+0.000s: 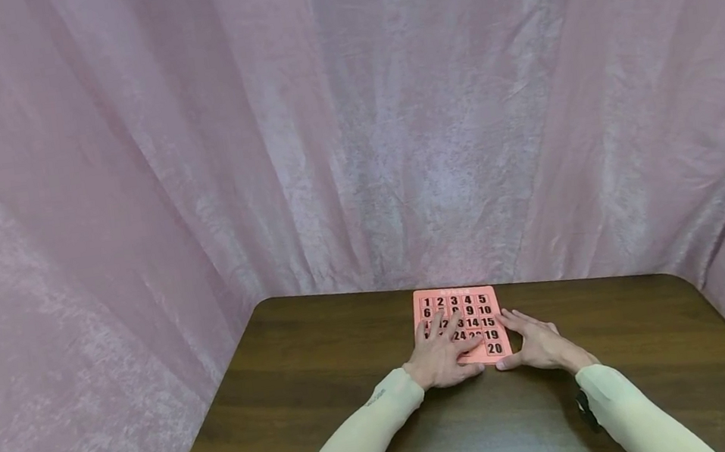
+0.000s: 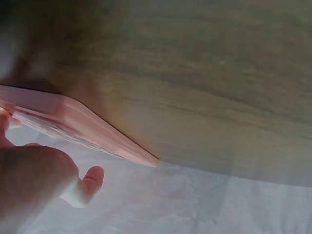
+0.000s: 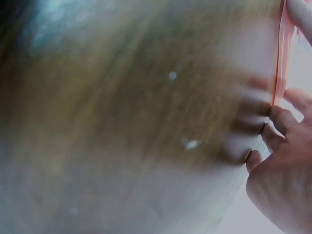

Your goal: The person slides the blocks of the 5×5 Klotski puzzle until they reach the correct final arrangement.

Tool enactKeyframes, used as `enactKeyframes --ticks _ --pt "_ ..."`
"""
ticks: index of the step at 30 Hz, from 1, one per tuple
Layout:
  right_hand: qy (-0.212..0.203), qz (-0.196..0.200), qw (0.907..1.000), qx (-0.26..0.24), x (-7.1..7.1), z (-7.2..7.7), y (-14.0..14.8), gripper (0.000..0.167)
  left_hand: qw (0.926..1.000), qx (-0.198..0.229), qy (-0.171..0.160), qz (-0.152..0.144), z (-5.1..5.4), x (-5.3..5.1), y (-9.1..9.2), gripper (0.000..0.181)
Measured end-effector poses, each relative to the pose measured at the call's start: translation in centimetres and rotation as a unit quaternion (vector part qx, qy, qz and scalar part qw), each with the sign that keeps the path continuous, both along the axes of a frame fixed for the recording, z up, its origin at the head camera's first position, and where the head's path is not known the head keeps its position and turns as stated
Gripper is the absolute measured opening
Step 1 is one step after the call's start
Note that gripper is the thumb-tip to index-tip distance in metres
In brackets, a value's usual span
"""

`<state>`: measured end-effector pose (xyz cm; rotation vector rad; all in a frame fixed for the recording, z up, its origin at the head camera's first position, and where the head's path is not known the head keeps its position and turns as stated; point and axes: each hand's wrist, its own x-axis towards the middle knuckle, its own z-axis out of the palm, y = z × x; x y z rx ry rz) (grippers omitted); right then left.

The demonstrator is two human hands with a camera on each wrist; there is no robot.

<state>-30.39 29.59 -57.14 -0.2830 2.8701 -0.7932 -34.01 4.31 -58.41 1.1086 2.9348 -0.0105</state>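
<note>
A pink number sliding puzzle lies flat on the table, its square tiles printed with black numerals. Over its lower left part is my left hand, fingers spread across the tiles and thumb near the bottom edge; it hides several numbers. In the left wrist view, part of that hand shows beside the puzzle's pink frame. My right hand holds the puzzle by its lower right corner, thumb at the bottom and index finger at the right side. The right wrist view shows other fingertips low by the tabletop.
The dark brown wooden table has rounded far corners. Pink velvet curtains hang behind it and along the sides. A small dark object sits at the right sleeve near the wrist.
</note>
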Motion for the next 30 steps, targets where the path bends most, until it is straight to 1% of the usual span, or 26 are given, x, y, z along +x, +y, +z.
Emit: enactKeyframes --ticks 3,7,12,16,19,23,30 --pt "0.001 0.000 1.0000 0.001 -0.1 0.0 -0.1 0.115 0.9998 0.008 -0.017 0.011 0.1 -0.2 -0.1 0.067" --pt "0.003 0.001 1.0000 0.003 -0.1 -0.1 -0.1 0.116 0.9994 0.019 -0.027 0.010 0.3 0.2 -1.0 0.071" --pt "-0.003 -0.003 1.0000 0.001 0.0 -0.1 0.1 0.117 0.9996 0.027 -0.007 -0.009 0.5 0.9 -2.6 0.067" --pt "-0.002 -0.004 1.0000 0.000 0.0 -0.1 0.1 0.118 0.9991 0.035 0.007 -0.021 0.5 1.1 -3.2 0.064" --pt "0.000 -0.002 1.0000 0.002 0.0 -0.2 0.1 0.118 0.9990 0.035 -0.001 -0.026 0.6 1.2 -3.1 0.064" --pt "-0.002 -0.001 1.0000 -0.001 0.0 -0.3 0.1 0.117 0.9989 0.033 -0.022 -0.024 0.5 1.3 -2.6 0.064" --pt "0.002 0.000 1.0000 0.003 0.0 -0.1 0.2 0.117 0.9988 0.034 -0.029 -0.019 0.3 1.2 -1.3 0.066"
